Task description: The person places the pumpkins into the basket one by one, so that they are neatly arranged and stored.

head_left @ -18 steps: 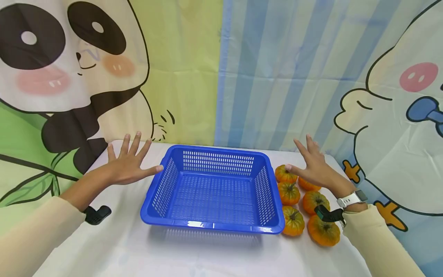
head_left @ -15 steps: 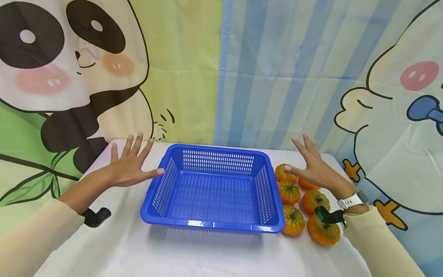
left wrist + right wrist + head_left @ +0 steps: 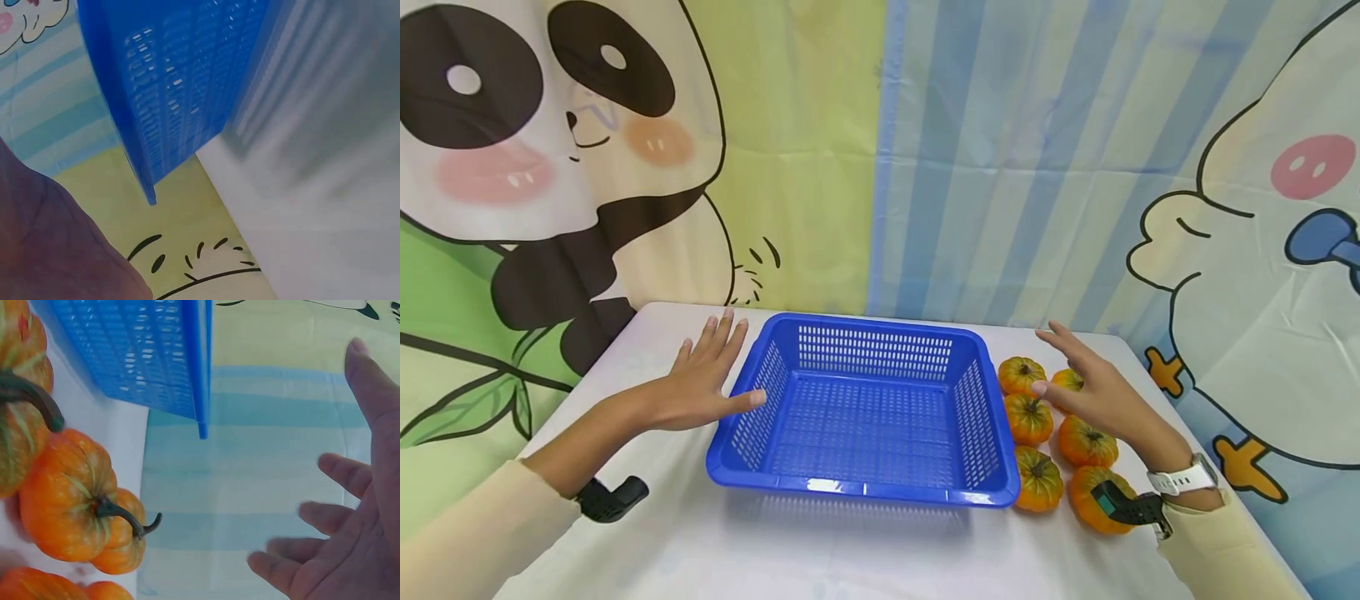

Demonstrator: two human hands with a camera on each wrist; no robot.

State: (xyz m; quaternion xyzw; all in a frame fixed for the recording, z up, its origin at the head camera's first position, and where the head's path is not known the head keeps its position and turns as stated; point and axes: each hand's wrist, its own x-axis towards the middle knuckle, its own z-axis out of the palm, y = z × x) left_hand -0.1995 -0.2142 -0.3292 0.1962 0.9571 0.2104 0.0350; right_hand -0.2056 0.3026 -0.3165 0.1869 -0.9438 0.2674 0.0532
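Observation:
A blue plastic basket [image 3: 861,492] with slotted walls stands on the white table, nothing inside it. Just off its left rim is my left hand [image 3: 696,390], fingers straight and the thumb stretched over the rim in the head view. In the left wrist view, part of that hand [image 3: 56,244] shows beside the basket wall [image 3: 181,94]. Several small orange pumpkins [image 3: 1037,482] lie along the basket's right side. Above the rear ones hovers my right hand [image 3: 1099,393], thumb spread and fingers extended. The right wrist view shows this hand [image 3: 344,519] apart from the pumpkins [image 3: 69,500].
Behind the table hangs a printed curtain [image 3: 1000,167] with a panda on the left and a white cartoon animal on the right. The white tabletop [image 3: 820,558] extends in front of the basket. Dark straps circle both wrists; a white watch [image 3: 1183,479] is on the right one.
Both hands have come down and a little nearer to me. The left has shifted right toward the basket; the right has turned, its fingers closer together. Basket and pumpkins have stayed in place.

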